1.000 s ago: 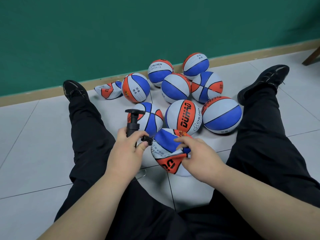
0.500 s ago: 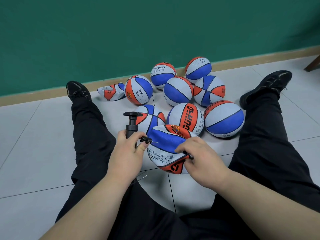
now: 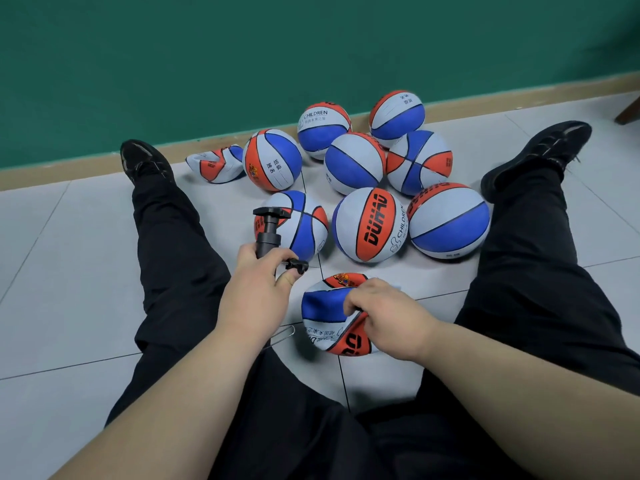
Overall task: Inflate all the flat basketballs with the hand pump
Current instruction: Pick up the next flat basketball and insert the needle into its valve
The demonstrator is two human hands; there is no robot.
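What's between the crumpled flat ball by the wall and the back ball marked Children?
In the head view, one inflated orange, white and blue basketball with Chinese characters.

Read "DUHAO", black on orange panel, on centre ball (image 3: 370, 225) just beyond right grip (image 3: 384, 320); "CHILDREN" with small logo on white panel beside it.
Read "CHILDREN" on white panel of rear ball (image 3: 323, 128), far beyond both grips; small characters beneath, not legible.
Read 班级 / 姓名, each with a blank line, on white panel of name ball (image 3: 272, 161), well beyond left grip (image 3: 259, 285) (closed round pump (image 3: 268, 233)).
Similar characters, inverted and small, on rearmost ball (image 3: 396, 114).
On flat ball (image 3: 323, 308) pinched in right grip: cursive "Child…" cut by fold, a row of Chinese characters, two large black letters on orange.
Partial black lettering on top orange band of side ball (image 3: 448, 220), beyond and right of right grip; unread.
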